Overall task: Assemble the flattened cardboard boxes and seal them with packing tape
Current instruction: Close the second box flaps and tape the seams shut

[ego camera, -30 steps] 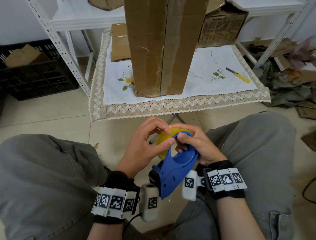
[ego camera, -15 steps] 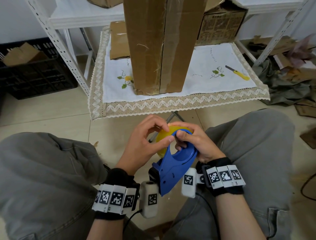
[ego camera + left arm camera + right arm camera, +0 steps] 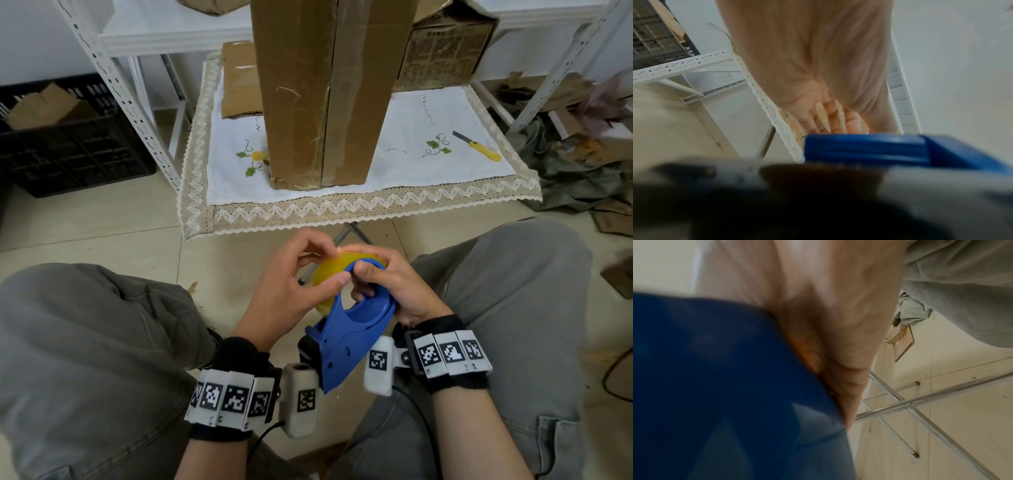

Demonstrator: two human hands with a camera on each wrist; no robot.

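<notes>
Hands working a tape dispenser over the lap

A tall taped cardboard box (image 3: pixel 329 92) stands upright on the cloth-covered table (image 3: pixel 359 209). Nearer, the right hand (image 3: pixel 394 284) grips the blue tape dispenser (image 3: pixel 352 329), while the left hand (image 3: pixel 287 287) pinches its yellow tape roll (image 3: pixel 329 274) between thumb and curled fingertips.

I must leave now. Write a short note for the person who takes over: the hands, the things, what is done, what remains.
Right hand: grips the blue tape dispenser, held over the lap.
Left hand: fingertips pinch at the yellow tape roll, apparently looking for the tape end.
Cardboard box: upright on the cloth-covered table, old tape along its seam.
Yellow cutter: on the table, to the right.
Done: box assembled.
Left: free the tape end, seal the box.
</notes>
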